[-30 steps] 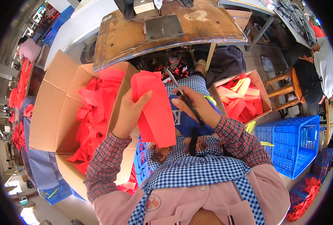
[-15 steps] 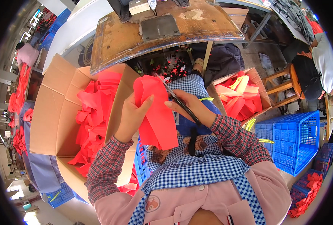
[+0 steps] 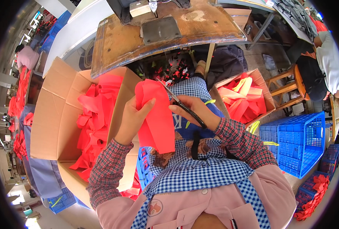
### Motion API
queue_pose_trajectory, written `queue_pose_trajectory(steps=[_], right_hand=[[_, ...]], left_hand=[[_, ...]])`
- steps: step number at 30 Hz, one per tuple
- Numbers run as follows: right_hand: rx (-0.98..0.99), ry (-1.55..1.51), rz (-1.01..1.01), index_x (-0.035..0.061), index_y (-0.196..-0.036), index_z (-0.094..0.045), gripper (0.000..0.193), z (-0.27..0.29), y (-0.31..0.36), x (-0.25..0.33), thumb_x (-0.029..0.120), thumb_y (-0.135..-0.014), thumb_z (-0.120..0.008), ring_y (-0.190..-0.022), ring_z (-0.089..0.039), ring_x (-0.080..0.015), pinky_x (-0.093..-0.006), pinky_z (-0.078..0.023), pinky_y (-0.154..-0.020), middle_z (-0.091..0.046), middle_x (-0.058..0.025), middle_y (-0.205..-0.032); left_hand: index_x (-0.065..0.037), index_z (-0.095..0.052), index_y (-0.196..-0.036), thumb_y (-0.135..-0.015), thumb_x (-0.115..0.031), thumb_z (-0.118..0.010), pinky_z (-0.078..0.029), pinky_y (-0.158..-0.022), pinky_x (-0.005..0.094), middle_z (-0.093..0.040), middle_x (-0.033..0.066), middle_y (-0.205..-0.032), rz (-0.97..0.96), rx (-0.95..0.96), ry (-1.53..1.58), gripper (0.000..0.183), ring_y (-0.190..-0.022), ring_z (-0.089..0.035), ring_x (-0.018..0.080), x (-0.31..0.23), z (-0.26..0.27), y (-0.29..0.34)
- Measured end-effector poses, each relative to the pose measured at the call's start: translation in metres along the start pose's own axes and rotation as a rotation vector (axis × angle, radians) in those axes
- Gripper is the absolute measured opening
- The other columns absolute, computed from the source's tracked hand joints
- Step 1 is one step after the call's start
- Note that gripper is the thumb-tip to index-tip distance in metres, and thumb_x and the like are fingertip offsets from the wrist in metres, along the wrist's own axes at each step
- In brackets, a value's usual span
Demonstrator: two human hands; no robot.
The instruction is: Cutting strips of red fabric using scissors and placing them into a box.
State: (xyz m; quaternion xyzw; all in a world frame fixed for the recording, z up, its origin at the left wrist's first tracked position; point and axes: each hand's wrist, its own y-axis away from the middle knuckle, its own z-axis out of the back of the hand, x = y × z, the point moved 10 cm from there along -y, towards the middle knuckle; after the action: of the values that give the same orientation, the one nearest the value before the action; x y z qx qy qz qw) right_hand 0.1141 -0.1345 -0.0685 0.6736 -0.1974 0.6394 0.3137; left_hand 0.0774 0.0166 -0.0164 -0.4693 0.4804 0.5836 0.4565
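Note:
A folded strip of red fabric hangs from my left hand, pinched between thumb and fingers near its upper left part. My right hand is closed around a pair of black-handled scissors. Their metal blades point up and to the left, next to the fabric's upper right edge; I cannot tell whether the blades touch it. To the left, a large cardboard box holds many red fabric pieces. On the right, a smaller cardboard box holds more red and orange-pink pieces.
A worn wooden work table stands ahead, with scraps under it. Blue plastic crates sit at the right, near a wooden stool and a seated person. Another person is far left.
The red fabric has shifted slightly left and hangs more upright. Both hands keep their hold, and the scissors have moved only a little.

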Motion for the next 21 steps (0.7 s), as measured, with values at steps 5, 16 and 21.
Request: queue_pose_trajectory(steps=[5, 16, 21], right_hand=[[-0.101, 0.045, 0.227, 0.0024, -0.109, -0.063, 0.04, 0.004, -0.004, 0.0, 0.039, -0.093, -0.063, -0.062, -0.045, -0.0054, -0.0229, -0.037, -0.054, -0.053, 0.0014, -0.07], [-0.118, 0.122, 0.15, 0.0016, -0.09, -0.061, 0.038, 0.004, 0.004, -0.005, 0.039, -0.095, -0.059, -0.058, -0.038, -0.0078, -0.0286, -0.034, -0.051, -0.047, 0.0012, -0.062], [-0.136, 0.199, 0.114, 0.0023, -0.09, -0.056, 0.038, 0.002, 0.004, -0.012, 0.039, -0.098, -0.052, -0.05, -0.041, -0.0077, -0.0257, -0.034, -0.047, -0.046, 0.0024, -0.061]], left_hand=[[0.002, -0.063, -0.109, -0.092, -0.016, -0.064, -0.051, -0.074, 0.0241, -0.067, 0.0028, -0.095, 0.011, 0.045, -0.11, 0.024, -0.085, -0.062, 0.008, -0.003, -0.004, 0.001], [0.002, -0.062, -0.111, -0.094, -0.018, -0.062, -0.051, -0.073, 0.023, -0.067, 0.0019, -0.094, 0.106, 0.107, -0.076, 0.026, -0.084, -0.063, 0.0077, 0.013, -0.005, -0.003], [0.001, -0.059, -0.115, -0.096, -0.02, -0.059, -0.051, -0.073, 0.0229, -0.066, 0.0014, -0.097, 0.085, 0.09, -0.063, 0.028, -0.085, -0.062, 0.0076, 0.021, -0.004, -0.011]])
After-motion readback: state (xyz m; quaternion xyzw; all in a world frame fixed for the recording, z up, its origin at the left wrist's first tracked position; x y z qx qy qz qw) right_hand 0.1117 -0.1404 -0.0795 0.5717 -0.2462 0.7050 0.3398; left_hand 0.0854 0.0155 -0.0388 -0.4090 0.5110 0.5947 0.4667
